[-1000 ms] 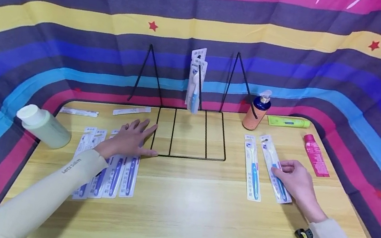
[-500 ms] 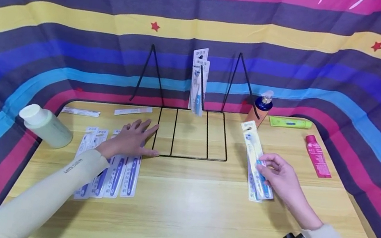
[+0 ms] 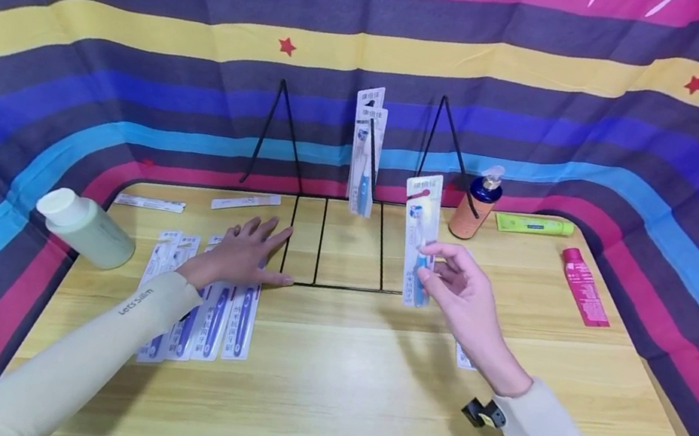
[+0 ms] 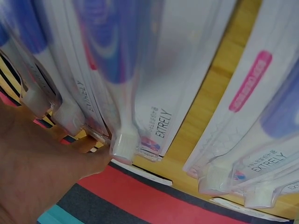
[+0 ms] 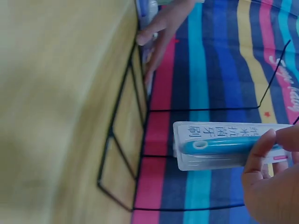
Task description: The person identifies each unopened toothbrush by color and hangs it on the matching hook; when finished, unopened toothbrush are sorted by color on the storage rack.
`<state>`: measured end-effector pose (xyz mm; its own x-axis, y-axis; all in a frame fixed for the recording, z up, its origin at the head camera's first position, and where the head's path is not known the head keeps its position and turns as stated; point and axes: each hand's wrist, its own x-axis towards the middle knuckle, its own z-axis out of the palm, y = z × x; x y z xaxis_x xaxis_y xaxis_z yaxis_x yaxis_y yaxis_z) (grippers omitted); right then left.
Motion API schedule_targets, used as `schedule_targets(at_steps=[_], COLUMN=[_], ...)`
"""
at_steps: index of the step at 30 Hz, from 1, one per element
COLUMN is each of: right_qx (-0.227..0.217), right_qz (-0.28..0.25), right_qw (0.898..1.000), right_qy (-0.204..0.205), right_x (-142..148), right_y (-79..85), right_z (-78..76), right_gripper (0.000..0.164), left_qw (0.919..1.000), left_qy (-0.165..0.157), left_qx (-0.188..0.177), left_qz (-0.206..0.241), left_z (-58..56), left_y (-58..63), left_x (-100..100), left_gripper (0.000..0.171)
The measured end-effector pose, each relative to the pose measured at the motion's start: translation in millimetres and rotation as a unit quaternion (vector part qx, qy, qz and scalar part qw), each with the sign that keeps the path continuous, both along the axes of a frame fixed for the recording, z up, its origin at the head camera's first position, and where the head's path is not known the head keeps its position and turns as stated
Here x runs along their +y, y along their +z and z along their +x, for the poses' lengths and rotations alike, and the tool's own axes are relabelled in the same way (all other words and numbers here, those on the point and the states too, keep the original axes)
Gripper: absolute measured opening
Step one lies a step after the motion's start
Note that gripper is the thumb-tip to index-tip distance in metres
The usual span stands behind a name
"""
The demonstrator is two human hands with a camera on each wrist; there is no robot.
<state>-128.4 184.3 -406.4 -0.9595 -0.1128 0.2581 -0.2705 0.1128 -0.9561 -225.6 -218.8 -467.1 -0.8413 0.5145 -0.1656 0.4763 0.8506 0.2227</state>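
My right hand [image 3: 469, 305] pinches a packaged blue toothbrush [image 3: 417, 221] between thumb and fingers, upright over the right end of the black wire rack [image 3: 320, 244]. In the right wrist view the blue handle [image 5: 219, 146] shows through the clear pack. My left hand [image 3: 240, 256] lies with fingers spread at the rack's left side, thumb tip at its front corner. Below that hand are several packaged purple toothbrushes [image 3: 241, 323], partly covered by it. Blue toothbrush packs [image 3: 357, 173] hang on the rack's middle hook. Another pack [image 3: 465, 357] lies mostly hidden behind my right hand.
A pale green bottle [image 3: 89, 234] stands at the left. Two slim white packets [image 3: 245, 201] lie at the back left. Right of the rack are a pump bottle [image 3: 470, 210], a green tube [image 3: 534, 225] and a pink tube [image 3: 585, 287]. Striped cloth [image 3: 204, 96] surrounds the table.
My right hand has lifted the blue toothbrush pack off the table at the right and carried it left to the rack, turning it upright. My left hand has stayed in place.
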Motion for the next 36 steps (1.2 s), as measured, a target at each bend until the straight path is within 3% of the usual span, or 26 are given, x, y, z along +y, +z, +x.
schedule_targets(at_steps=[6,11,17,24,36], right_qx=[0.05,0.061,0.048,0.022,-0.014], right_qz=[-0.033,-0.042,-0.033,-0.05,-0.079], right_qw=[0.998,0.996,0.996,0.993,0.993], right_qy=[0.026,0.052,0.073,0.102,0.088], right_x=[-22,-36,-46,-56,-68], right_y=[11.8,13.6,11.5,12.4,8.3], right_z=[-11.7,-18.3,-28.2,-51.9,-90.3], right_gripper=[0.028,0.027,0.026,0.037,0.045], left_qw=[1.0,1.0,1.0,0.9999,0.9999], left_qy=[0.003,0.003,0.001,0.001,0.004], left_qx=[-0.006,-0.007,-0.007,-0.006,-0.01], left_qz=[0.0,-0.003,-0.004,-0.009,-0.008], left_z=[0.6,0.2,-0.9,-2.4,-2.3], left_y=[1.4,-0.8,-1.7,-1.5,-2.0], left_x=[0,0,0,-1,-1], left_gripper=[0.109,0.11,0.111,0.111,0.111])
